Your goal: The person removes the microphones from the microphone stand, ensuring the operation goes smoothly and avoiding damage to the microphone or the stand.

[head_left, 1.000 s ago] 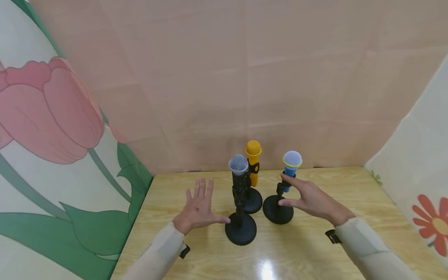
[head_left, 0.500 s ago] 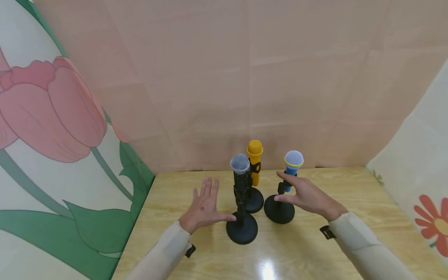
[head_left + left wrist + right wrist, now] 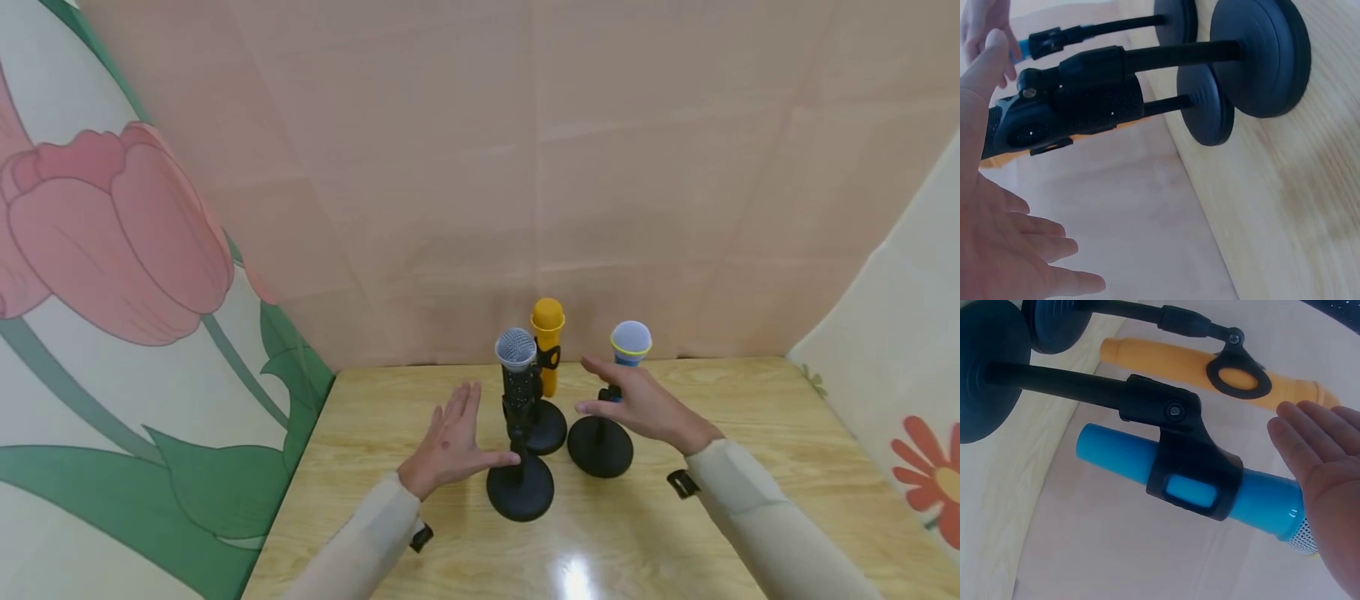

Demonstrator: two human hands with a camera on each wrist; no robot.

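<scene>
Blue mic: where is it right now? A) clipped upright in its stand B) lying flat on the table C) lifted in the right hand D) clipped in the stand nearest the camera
A: the blue mic sits upright in its stand's clip, with the right hand open beside it, not gripping.

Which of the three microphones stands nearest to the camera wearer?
The black microphone with the silver mesh head, beside the left hand. The yellow microphone and blue microphone stand farther back.
</scene>
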